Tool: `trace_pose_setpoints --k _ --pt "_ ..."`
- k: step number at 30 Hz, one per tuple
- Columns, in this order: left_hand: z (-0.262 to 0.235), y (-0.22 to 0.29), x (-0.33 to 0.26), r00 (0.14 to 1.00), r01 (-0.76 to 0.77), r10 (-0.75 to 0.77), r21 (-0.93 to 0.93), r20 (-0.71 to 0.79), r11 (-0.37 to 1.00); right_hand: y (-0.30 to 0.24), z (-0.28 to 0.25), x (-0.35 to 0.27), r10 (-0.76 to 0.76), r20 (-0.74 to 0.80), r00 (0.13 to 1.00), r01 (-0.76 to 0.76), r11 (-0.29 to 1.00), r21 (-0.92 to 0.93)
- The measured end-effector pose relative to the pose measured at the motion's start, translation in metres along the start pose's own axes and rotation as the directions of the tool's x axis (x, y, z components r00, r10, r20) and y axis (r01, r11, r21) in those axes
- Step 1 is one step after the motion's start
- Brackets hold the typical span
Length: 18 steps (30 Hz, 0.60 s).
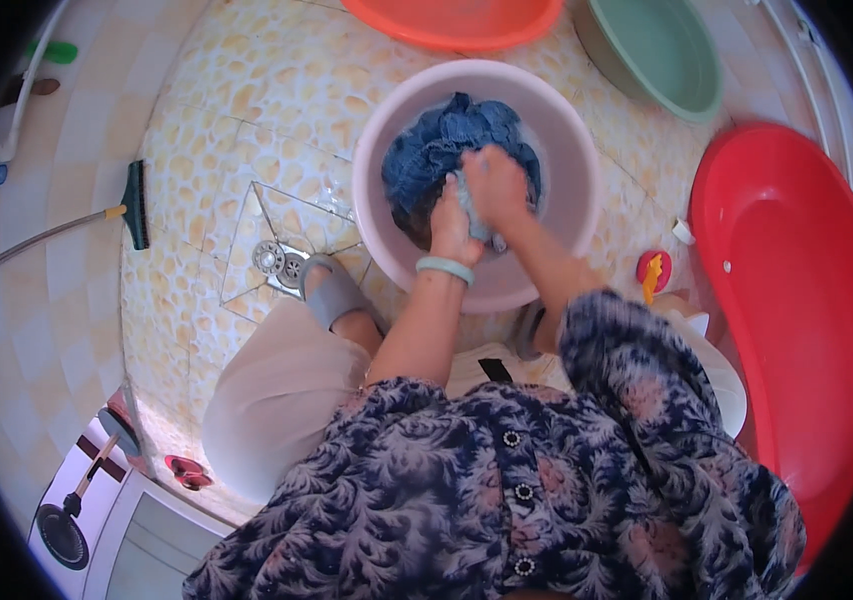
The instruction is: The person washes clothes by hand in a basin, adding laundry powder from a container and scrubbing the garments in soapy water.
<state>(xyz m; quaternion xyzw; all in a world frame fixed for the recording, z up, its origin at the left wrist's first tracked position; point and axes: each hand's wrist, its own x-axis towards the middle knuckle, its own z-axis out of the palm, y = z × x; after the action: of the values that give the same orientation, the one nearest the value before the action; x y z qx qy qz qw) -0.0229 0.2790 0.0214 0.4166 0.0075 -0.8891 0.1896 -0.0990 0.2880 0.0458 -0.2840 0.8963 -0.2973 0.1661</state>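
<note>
Cloth [472,215], pale and partly hidden, is clamped in the grip of left hand [453,225] and blurred right hand [498,188].

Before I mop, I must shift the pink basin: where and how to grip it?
Grip the pink basin by its rim, left and right together, probably from the near side: it is round, both those edges are free, and blue fabric lies inside.
</note>
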Motion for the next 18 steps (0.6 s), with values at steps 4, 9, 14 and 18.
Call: trace_pose_setpoints --k 4,9,14,18 --pt "0.027 -0.008 -0.008 1.000 -0.016 0.014 0.122 0.014 0.992 0.040 -0.008 0.025 0.266 0.185 0.946 -0.302 0.929 0.212" --pt "-0.034 0.022 0.019 0.990 -0.049 0.092 0.349 -0.108 0.936 -0.012 -0.004 -0.068 -0.384 -0.013 0.923 0.379 0.904 0.197" --pt "-0.001 0.002 0.006 0.993 -0.033 0.005 0.232 0.120 0.972 0.016 -0.002 0.004 0.094 0.091 0.991 -0.097 0.995 0.023" --pt "0.000 -0.001 0.003 0.997 -0.012 0.003 0.124 0.074 0.992 0.035 0.002 0.027 0.080 0.101 0.992 -0.084 0.995 0.043"
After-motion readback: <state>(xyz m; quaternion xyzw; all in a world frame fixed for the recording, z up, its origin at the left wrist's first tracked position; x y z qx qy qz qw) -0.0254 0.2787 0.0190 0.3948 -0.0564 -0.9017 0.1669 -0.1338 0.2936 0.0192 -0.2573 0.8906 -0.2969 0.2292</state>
